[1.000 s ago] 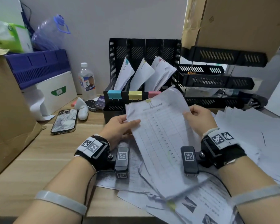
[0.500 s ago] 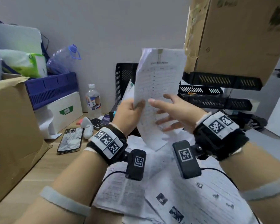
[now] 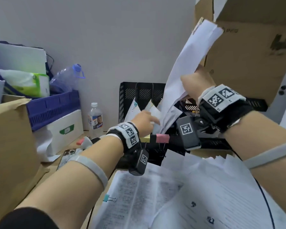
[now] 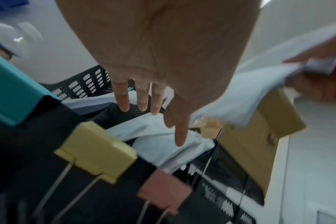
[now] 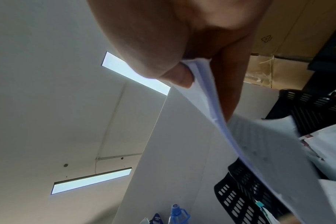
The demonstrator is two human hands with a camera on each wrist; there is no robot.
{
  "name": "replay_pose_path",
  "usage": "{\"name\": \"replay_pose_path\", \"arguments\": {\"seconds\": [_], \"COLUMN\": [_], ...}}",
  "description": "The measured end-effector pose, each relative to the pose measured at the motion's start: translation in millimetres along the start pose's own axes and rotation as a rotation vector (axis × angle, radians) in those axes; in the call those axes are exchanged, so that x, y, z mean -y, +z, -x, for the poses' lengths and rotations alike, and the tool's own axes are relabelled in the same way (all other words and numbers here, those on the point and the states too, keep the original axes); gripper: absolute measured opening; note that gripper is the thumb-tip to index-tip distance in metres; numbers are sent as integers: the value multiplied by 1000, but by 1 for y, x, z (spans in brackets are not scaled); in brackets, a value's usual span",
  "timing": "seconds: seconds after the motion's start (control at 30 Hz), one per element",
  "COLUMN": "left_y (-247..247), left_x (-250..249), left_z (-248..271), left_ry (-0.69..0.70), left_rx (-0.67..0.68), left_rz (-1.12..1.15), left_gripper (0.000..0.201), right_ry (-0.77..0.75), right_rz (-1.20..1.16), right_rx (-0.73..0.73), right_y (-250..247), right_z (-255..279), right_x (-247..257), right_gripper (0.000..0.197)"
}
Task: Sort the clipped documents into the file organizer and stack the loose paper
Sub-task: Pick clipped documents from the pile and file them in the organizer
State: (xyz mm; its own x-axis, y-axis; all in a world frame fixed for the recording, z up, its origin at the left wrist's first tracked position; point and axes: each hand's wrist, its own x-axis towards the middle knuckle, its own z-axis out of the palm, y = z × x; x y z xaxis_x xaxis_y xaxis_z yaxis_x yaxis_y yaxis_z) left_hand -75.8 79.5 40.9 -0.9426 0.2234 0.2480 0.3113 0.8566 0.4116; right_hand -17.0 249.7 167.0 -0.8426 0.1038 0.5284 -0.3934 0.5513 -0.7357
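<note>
My right hand [image 3: 192,83] grips a clipped document [image 3: 188,63] by its edge and holds it up, tilted. A yellow clip sits at its top corner, and its lower end dips toward the right side of the black file organizer [image 3: 127,96]. In the right wrist view my thumb [image 5: 180,77] pinches the sheaf [image 5: 259,144]. My left hand [image 3: 146,120] is open with straight fingers over the organizer. Its index finger [image 4: 180,136] touches papers standing in a slot. Teal [image 4: 15,91], yellow [image 4: 98,151] and pink [image 4: 163,189] clips mark the organizer's front.
Loose paper [image 3: 196,187] covers the desk in front, with a teal-clipped document [image 3: 106,198] among it. A water bottle [image 3: 94,118], a phone [image 3: 68,153], a blue crate [image 3: 54,106] and a cardboard box [image 3: 8,138] stand left. Black trays [image 3: 190,105] and a large box [image 3: 248,52] are right.
The document passed from my left hand to my right, which lifted it higher and to the right over the organizer. My left hand let go and reached down into the organizer.
</note>
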Motion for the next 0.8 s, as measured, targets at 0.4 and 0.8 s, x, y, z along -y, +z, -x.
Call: {"name": "replay_pose_path", "arguments": {"seconds": [0.4,0.8], "left_y": [1,-4], "left_x": [45,51], "left_z": [-17,-3], "left_ry": [-291,-153], "left_rx": [-155,-207], "left_rz": [77,215], "left_gripper": [61,56], "right_ry": [159,212], "right_rz": [-161,92], "right_rx": [219,337], "right_y": [43,134], "right_z": [-15,-32], "right_x": [-9,-31], "right_gripper": [22,25]}}
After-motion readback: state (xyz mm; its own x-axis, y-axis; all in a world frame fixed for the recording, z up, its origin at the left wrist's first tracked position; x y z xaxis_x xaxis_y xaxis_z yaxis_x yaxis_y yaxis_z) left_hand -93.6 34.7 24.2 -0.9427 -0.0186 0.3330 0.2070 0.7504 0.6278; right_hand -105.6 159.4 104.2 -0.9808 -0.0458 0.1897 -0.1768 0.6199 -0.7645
